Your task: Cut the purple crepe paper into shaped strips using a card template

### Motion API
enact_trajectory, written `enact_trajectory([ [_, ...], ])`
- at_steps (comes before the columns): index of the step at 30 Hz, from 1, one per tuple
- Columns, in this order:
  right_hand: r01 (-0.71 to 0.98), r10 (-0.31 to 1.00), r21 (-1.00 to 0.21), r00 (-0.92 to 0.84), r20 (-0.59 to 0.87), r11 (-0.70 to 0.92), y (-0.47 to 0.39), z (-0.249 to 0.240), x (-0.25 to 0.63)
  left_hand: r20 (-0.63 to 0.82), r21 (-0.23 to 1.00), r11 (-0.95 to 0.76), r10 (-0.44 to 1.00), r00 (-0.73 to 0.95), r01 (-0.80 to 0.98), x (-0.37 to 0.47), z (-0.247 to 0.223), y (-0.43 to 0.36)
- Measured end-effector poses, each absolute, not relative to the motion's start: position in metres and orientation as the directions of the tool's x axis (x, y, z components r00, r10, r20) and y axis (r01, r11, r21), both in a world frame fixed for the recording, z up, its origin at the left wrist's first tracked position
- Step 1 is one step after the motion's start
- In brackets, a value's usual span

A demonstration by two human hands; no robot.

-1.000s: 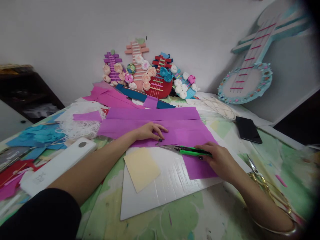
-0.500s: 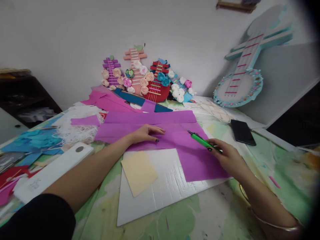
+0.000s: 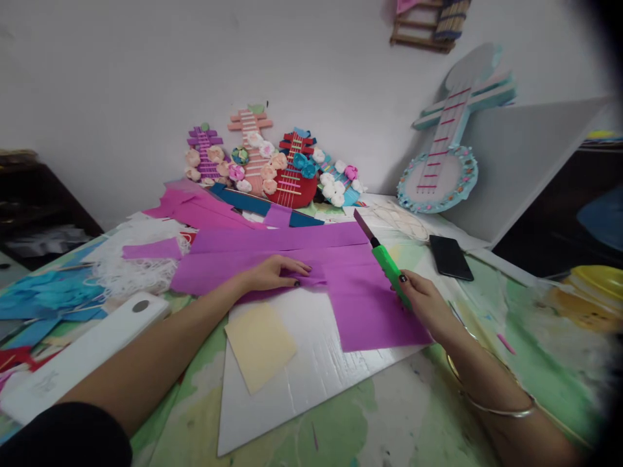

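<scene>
My right hand [image 3: 428,305] is wrapped round a green utility knife [image 3: 388,264]; its long blade points up and away, above the right part of a purple sheet [image 3: 374,321]. Stretched out over the middle of that sheet, near its front edge, my left hand [image 3: 273,272] lies with fingers extended. The sheet looks like crepe paper or thin felt and has fold lines and a cut-out corner. Part of it rests on a white board [image 3: 277,408]. A cream paper square [image 3: 260,350] lies on the board, just in front of my left hand.
Flower-covered paper instruments, including a red one [image 3: 304,188], stand against the wall. A large pale-blue instrument [image 3: 438,178] leans at the right. A black phone [image 3: 451,257] lies right of the sheet. White shreds [image 3: 126,266] and a long white box-like object [image 3: 87,353] are at left.
The knife now shows a long extended blade and has turned more upright in my right hand. My left hand keeps its place on the purple sheet. The camera view has shifted.
</scene>
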State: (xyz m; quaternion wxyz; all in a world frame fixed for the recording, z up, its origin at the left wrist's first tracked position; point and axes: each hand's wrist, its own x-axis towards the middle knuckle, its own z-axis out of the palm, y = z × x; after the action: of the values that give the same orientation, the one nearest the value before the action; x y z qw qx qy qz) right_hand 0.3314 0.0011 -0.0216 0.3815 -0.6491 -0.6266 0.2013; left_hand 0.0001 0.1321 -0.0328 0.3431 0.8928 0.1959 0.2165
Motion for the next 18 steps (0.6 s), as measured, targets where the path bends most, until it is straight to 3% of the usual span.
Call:
enact_trajectory([
  [9, 0.571, 0.973, -0.821, 0.187, 0.133, 0.003, 0.003, -0.018, 0.325, 0.258, 0.720, -0.666, 0.519, 0.815, 0.196, -0.008, -0.033, 0.139],
  [18, 0.348, 0.986, -0.936, 0.165, 0.008, -0.051, 0.001, -0.016, 0.322, 0.338, 0.546, -0.769, 0.565, 0.752, 0.332, 0.006, -0.043, 0.135],
])
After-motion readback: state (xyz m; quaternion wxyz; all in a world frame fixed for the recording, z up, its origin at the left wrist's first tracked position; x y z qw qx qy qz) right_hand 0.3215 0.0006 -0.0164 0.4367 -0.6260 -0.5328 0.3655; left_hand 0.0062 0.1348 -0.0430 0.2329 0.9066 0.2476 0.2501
